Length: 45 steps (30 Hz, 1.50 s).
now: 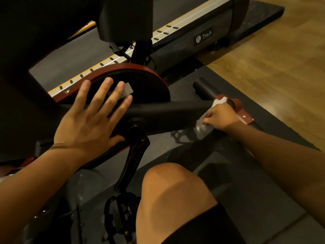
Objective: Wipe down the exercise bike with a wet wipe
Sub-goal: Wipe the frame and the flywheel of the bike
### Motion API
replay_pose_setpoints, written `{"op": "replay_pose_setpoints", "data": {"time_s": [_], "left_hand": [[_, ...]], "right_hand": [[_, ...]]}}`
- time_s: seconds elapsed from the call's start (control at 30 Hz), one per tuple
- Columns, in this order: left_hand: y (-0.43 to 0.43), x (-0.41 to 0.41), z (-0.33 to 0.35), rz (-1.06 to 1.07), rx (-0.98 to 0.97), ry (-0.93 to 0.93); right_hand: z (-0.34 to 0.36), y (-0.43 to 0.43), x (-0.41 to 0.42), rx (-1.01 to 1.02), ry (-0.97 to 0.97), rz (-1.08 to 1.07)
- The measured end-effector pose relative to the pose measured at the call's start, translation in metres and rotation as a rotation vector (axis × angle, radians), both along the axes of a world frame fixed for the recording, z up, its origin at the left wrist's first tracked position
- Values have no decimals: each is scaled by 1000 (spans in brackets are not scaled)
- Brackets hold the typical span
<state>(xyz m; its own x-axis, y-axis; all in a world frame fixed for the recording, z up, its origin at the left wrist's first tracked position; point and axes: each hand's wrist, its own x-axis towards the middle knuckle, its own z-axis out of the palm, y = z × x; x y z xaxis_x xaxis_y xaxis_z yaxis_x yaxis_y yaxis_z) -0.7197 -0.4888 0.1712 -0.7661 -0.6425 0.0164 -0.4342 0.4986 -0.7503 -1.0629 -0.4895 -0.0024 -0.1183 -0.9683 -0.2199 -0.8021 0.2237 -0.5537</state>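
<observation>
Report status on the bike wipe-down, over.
Left hand flat, fingers spread over the flywheel. Right hand grips the wet wipe against the black frame. Nothing in its path.

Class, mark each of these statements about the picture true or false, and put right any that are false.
1. The right hand presses a wet wipe against the bike frame. True.
2. The left hand grips the pedal. False: it is spread open with straight fingers over the flywheel; the pedal hangs lower, untouched.
3. A treadmill stands behind the bike. True.
4. The bike stands directly on the wooden floor. False: it stands on a dark mat; the wooden floor lies beyond the mat.
</observation>
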Motion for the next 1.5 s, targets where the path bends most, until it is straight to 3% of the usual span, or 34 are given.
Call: {"op": "replay_pose_setpoints", "data": {"time_s": [0.2, 0.3, 0.37, 0.43, 0.5, 0.53, 0.67, 0.7, 0.77, 0.83, 0.9, 0.93, 1.0, 1.07, 1.1, 1.13, 1.17, 1.23, 1.27, 1.33, 1.5], "left_hand": [[-7, -29, -13, 74, 79, -280], [-10, -32, -14, 86, 87, -295], [-9, -29, -14, 57, 76, -277], [-9, -29, -15, 27, 82, -245], [-10, -30, -17, -7, 76, -212], [-11, -29, -18, -21, 70, -201], [-10, -28, -18, -33, 67, -188], [-11, -29, -18, -29, 62, -195], [-11, -29, -16, -29, 68, -205], [-10, -28, -18, -38, 51, -197], [-10, -28, -18, -58, 24, -203], [-10, -29, -18, -67, 19, -202], [-10, -31, -16, -69, 31, -198], [-10, -33, -15, -53, 38, -217], [-10, -33, -16, -52, 33, -222], [-11, -34, -16, -53, 27, -221], [-10, -34, -16, -53, 25, -220], [-9, -35, -17, -45, 28, -229], [-9, -35, -17, -40, 24, -241], [-8, -34, -16, -32, 24, -260], [-10, -34, -16, -23, 49, -253]], "right_hand": [[43, -6, 96, -454, 159, 283], [28, -3, 55, -386, 11, 229], [14, -1, 14, -216, -59, 89], [6, -2, -13, -30, -8, -18], [6, -5, 1, 68, 48, 41], [9, -4, 22, 26, 72, 99], [32, 8, 123, -588, 96, 290], [36, 8, 128, -651, 70, 294], [31, 2, 106, -508, 49, 272], [11, -12, 54, -218, 119, 225], [7, -25, 11, 265, -58, 265], [8, -31, -2, 407, -165, 203], [17, -29, -13, 435, -191, 122], [19, -46, -10, 520, -275, 272], [22, -36, 7, 472, -254, 321], [18, -24, 29, 300, -131, 302], [10, -9, 62, -7, 44, 267], [14, -3, 123, -490, 163, 301], [15, 0, 143, -635, 157, 370], [14, -2, 143, -732, 195, 453], [-11, -4, 49, -129, 297, 227]]}}
